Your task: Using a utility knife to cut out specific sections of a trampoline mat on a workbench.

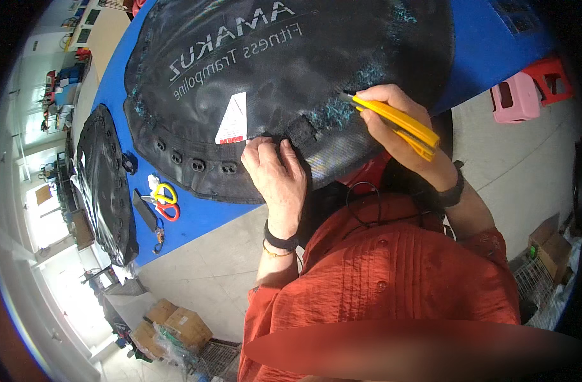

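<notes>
A round black trampoline mat (272,70) lies over the blue table, its pale lettering mirrored. My left hand (275,175) has bent fingers gripping the mat's near part, beside a white triangular label (235,118) and a black strap tab (300,130). My right hand (399,124) is closed round a yellow-handled tool (405,121), its dark tip against the mat. I cannot tell the tool's exact kind. Right at that tip sits a tangle of teal threads (334,113), and more such threads (370,75) run along the mat's right side.
Scissors with yellow and red handles (166,200) lie on the blue table (195,223), by a dark flat strip (144,211). Another black mat (103,184) is at the left. A pink stool (517,99) and red stool (548,79) stand right; cardboard boxes (186,328) sit lower left.
</notes>
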A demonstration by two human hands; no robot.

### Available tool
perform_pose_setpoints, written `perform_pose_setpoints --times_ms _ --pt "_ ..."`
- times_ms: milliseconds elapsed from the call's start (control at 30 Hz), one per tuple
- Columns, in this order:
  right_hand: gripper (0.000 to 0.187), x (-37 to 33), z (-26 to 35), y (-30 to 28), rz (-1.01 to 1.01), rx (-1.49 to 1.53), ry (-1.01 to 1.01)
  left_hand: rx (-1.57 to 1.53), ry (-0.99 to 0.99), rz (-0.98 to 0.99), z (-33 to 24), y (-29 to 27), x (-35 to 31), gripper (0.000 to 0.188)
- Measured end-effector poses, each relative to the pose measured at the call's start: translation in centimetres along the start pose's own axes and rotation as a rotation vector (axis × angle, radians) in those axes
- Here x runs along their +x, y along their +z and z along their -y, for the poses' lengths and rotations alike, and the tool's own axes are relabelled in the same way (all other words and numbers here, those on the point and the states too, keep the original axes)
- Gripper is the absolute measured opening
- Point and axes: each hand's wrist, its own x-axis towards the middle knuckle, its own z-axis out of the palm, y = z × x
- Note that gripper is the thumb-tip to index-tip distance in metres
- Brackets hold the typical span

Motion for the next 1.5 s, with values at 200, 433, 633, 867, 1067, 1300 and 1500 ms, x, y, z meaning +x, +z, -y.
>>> perform_pose_setpoints --times_ms 200,433,633,867,1067,1300,1500 --pt "0.020 1.1 -1.1 -1.7 -0.040 0.046 0.033 0.021 -0.020 0.013 -0.1 0.4 -0.3 0.018" --pt "0.020 1.3 -1.2 -1.9 -0.025 0.172 0.117 0.062 -0.010 0.003 -0.2 0.4 -0.3 0.014" --pt "0.025 1.3 -2.0 -2.1 0.006 0.095 0.058 0.068 -0.027 0.015 -0.5 0.5 -0.2 0.011" --pt "0.031 1.6 -2.3 -2.7 0.113 0.013 -0.011 0.065 -0.032 0.026 -0.8 0.4 -0.3 0.008" --pt "0.040 1.6 -2.2 -3.2 0.194 0.053 -0.006 0.063 -0.055 0.018 -0.8 0.4 -0.4 0.009" --pt "0.038 1.6 -2.1 -3.1 0.197 0.016 -0.041 0.030 -0.034 -0.011 -0.7 0.6 -0.4 0.010" --pt "0.033 1.6 -1.2 -2.4 0.139 -0.018 0.006 -0.005 -0.006 -0.048 -0.6 0.7 -0.1 0.014"
